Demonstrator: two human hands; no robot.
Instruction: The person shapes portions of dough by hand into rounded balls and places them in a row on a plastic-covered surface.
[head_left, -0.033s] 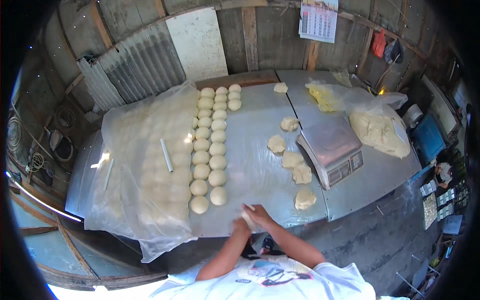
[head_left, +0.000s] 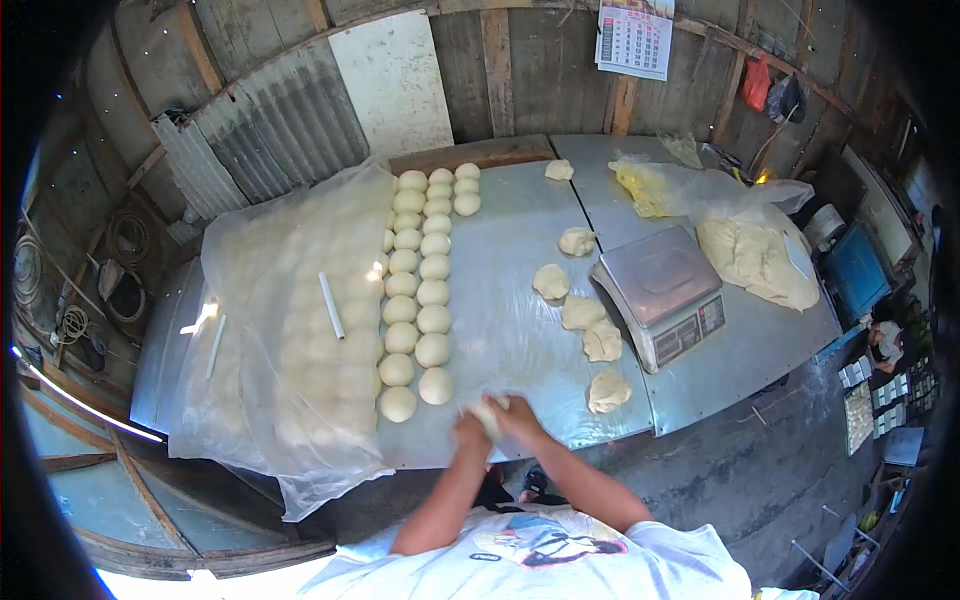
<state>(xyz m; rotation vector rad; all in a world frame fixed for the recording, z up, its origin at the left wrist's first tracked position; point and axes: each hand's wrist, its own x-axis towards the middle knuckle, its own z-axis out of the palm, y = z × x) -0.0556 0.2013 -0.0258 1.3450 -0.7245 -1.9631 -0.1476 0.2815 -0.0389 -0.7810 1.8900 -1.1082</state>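
Note:
My left hand point(head_left: 467, 433) and my right hand point(head_left: 522, 414) are cupped together around a pale dough piece point(head_left: 489, 412) at the near edge of the metal table point(head_left: 520, 250). Just left of them stand two rows of smooth round dough balls point(head_left: 420, 290), running away from me. Several rough-cut dough pieces point(head_left: 584, 314) lie to the right of my hands, beside a digital scale point(head_left: 660, 290).
A clear plastic sheet point(head_left: 290, 320) covers more dough balls on the left. A big mass of dough point(head_left: 755, 262) lies on plastic at the right, with a bag of yellow stuff point(head_left: 640, 185) behind it. Another person point(head_left: 885, 342) is at the right edge. Wooden and corrugated walls stand behind.
Both hands have shifted slightly left and farther onto the table, and the dough piece between them now shows more clearly.

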